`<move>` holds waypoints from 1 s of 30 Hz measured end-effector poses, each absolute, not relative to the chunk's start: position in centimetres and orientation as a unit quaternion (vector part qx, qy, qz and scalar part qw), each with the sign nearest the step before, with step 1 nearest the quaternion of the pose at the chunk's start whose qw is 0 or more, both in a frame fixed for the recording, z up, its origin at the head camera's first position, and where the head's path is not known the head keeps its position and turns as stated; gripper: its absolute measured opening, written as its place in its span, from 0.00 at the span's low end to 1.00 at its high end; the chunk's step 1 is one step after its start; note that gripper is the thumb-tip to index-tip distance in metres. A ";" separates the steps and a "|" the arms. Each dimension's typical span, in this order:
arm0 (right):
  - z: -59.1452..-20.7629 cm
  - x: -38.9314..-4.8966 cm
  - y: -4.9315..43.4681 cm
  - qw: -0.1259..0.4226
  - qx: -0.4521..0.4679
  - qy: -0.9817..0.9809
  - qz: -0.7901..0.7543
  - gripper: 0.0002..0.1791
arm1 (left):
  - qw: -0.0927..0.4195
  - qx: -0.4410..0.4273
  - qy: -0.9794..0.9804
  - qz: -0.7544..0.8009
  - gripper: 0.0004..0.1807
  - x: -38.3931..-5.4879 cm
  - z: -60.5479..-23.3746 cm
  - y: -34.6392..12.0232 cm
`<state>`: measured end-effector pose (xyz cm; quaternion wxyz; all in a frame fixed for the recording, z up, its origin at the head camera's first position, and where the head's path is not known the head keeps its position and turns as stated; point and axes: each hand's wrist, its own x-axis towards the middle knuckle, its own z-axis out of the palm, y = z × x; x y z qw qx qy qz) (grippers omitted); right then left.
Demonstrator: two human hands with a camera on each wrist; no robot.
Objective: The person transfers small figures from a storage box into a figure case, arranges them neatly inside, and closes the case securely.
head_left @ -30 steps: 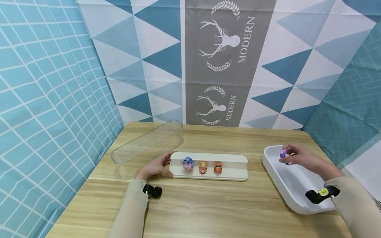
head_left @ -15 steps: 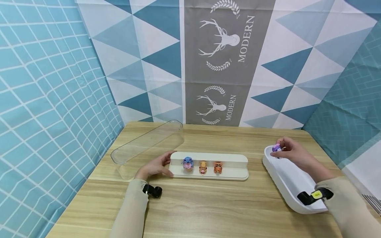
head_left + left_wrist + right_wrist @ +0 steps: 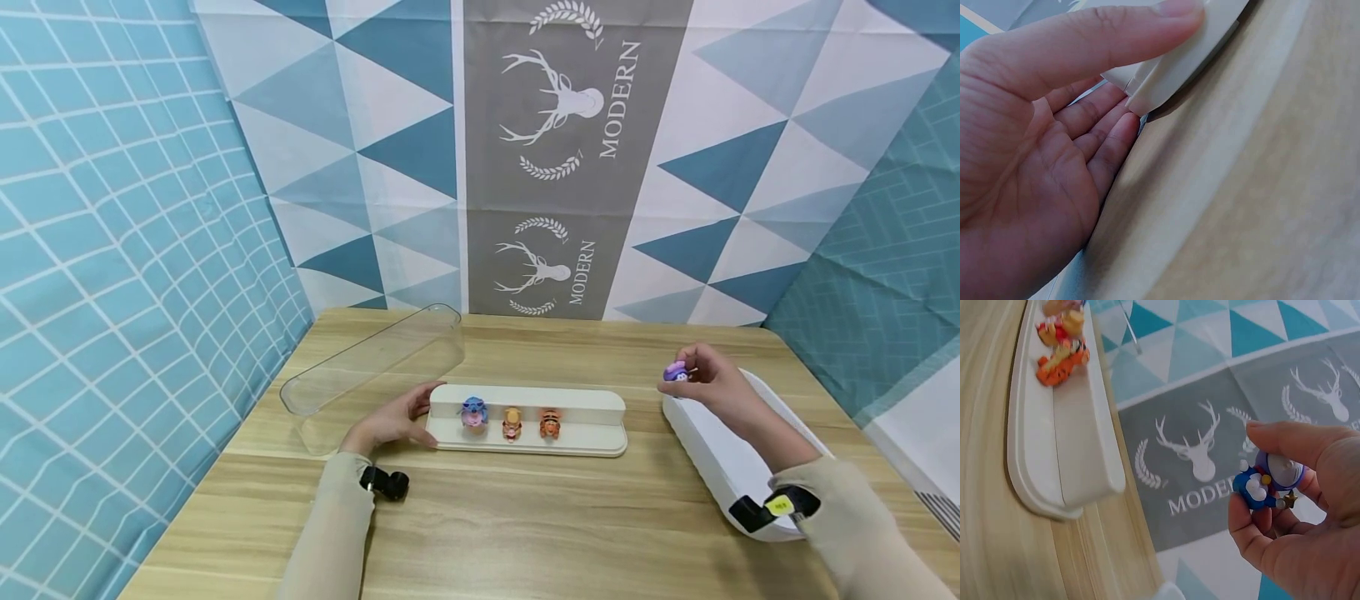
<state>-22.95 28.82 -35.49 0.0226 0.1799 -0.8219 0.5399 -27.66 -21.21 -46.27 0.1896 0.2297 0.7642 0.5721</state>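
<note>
My left hand (image 3: 390, 419) holds the left end of a cream display stand (image 3: 585, 436), its thumb along the front edge and its fingers around the end in the left wrist view. Lined up on the stand's lower step are a blue figurine (image 3: 474, 414) with dark glasses, a yellow bear figurine (image 3: 512, 423) and an orange tiger figurine (image 3: 550, 423). Off to the right, my right hand (image 3: 712, 385) pinches a small figurine (image 3: 1254, 487) between thumb and fingers. It has a blue body, a purple hat and a small gold star. This hand is above the white bin's far left corner.
Behind my left hand lies a long transparent cover (image 3: 367, 375). The deep white bin (image 3: 701, 454) stands at the right of the wooden table (image 3: 525, 525), partly hidden by my right forearm. Patterned cloth (image 3: 405, 167) hangs at the back and sides.
My right hand has lifted the purple-hatted figurine from over the inside of the white bin and moved left to its edge. My left hand and the stand have stayed put.
</note>
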 end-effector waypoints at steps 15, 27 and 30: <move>-36.9 -22.3 24.8 0.027 0.140 -0.821 0.553 0.19 | 0.191 0.227 0.764 0.572 0.57 -27.9 -46.4 -21.4; -39.7 -22.3 22.7 0.043 0.131 -0.801 0.582 0.19 | 0.189 0.226 0.774 0.560 0.58 -28.0 -46.4 -21.3; -40.4 -22.3 22.2 0.044 0.122 -0.804 0.580 0.19 | 0.189 0.227 0.773 0.561 0.58 -28.0 -46.5 -21.3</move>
